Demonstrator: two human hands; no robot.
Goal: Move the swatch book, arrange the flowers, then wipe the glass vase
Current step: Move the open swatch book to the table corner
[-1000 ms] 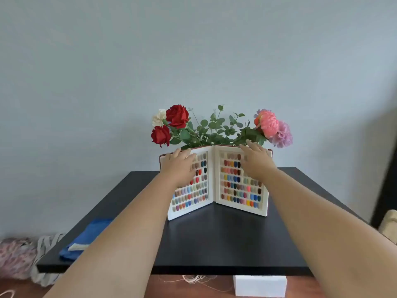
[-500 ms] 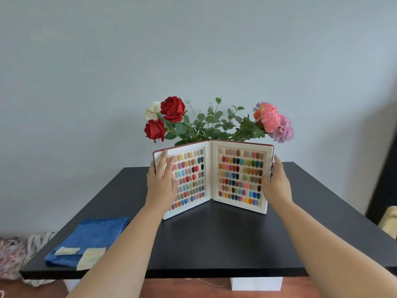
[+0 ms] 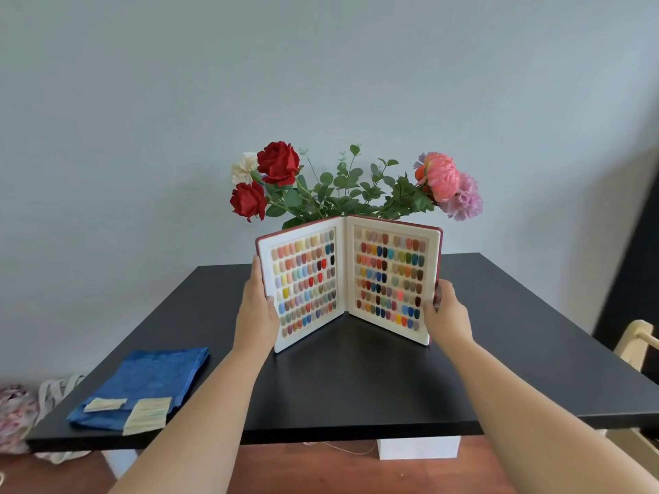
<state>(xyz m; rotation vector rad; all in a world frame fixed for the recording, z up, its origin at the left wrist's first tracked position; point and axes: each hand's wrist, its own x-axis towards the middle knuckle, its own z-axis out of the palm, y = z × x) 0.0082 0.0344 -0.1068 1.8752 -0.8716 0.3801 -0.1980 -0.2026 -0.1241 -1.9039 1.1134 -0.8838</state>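
An open swatch book with rows of coloured chips stands upright in a V on the black table. My left hand grips its left outer edge, thumb on the page. My right hand grips its right outer edge. Behind the book rise flowers: red roses and a white bloom on the left, pink and purple blooms on the right, green leaves between. The glass vase is hidden behind the book.
A folded blue cloth with two pale labels lies at the table's front left corner. A pale wooden chair stands off the table's right side. Bags lie on the floor at the left. A white box sits under the table.
Both hands slid from the top of the book's pages outward to its side edges and closed on them. The head camera has pulled back, showing more of the table and the blue cloth.
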